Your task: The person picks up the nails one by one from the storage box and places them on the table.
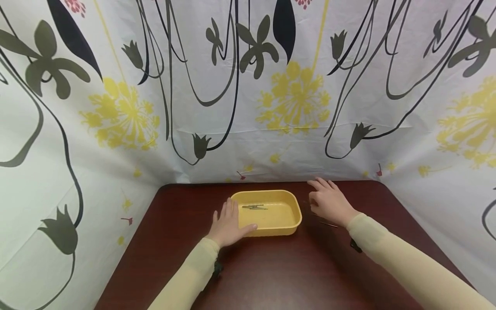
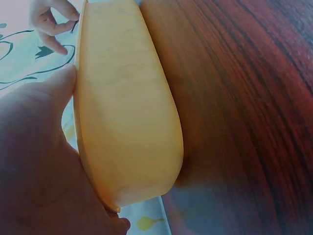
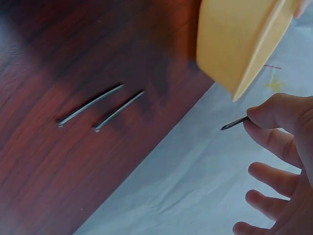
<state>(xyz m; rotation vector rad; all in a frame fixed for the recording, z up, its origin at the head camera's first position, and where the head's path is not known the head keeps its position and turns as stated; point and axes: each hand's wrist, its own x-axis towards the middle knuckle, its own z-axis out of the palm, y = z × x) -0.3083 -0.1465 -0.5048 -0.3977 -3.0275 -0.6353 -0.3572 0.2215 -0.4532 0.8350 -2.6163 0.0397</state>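
A yellow plastic tray point(image 1: 279, 220) sits on the table with several nails point(image 1: 255, 207) lying in its left part. My left hand point(image 1: 227, 227) rests at the tray's near left corner, fingers straight along the left side and thumb over the near rim. Just right of the tray and above the table, my right hand point(image 1: 329, 204) pinches a nail point(image 3: 234, 123) between thumb and index finger. Its other fingers are spread, and the nail's pointed end sticks out in the right wrist view. Below this hand, two nails lie side by side on the table, one nearer point(image 3: 119, 111) the tray than the other point(image 3: 90, 105).
The dark red-brown wooden table point(image 1: 294, 271) has rounded far corners. A white cloth point(image 1: 240, 107) printed with flowers and stems hangs along the back and both sides of the table.
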